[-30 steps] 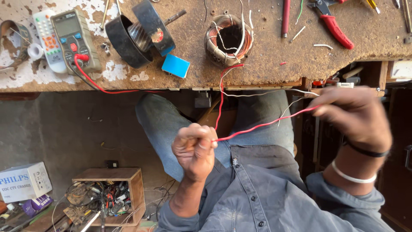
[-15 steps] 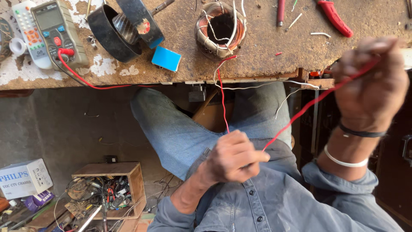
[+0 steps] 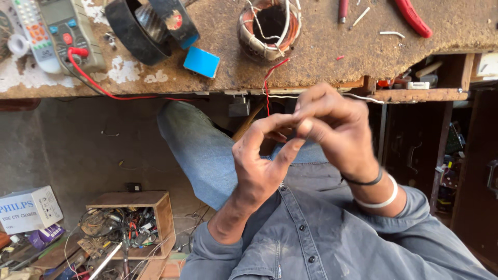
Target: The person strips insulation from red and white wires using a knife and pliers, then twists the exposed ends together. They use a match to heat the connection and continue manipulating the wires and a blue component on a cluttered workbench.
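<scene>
Both hands have come together below the copper-wound stator coil point(image 3: 270, 25). The left hand point(image 3: 264, 155) and right hand point(image 3: 332, 129) now pinch the thin red wire point(image 3: 267, 83), its slack gathered in.

**Packages and screens in view**

A white cardboard box point(image 3: 30, 209) with blue print lies on the floor at lower left — oblong, tilted. Just below it sits a small purple packet point(image 3: 44, 236). On the bench point(image 3: 321, 57) at upper left lies a grey-green meter point(image 3: 70, 31) with coloured buttons — its screen is cut off. Beside it lies a white remote point(image 3: 33, 31).
</scene>
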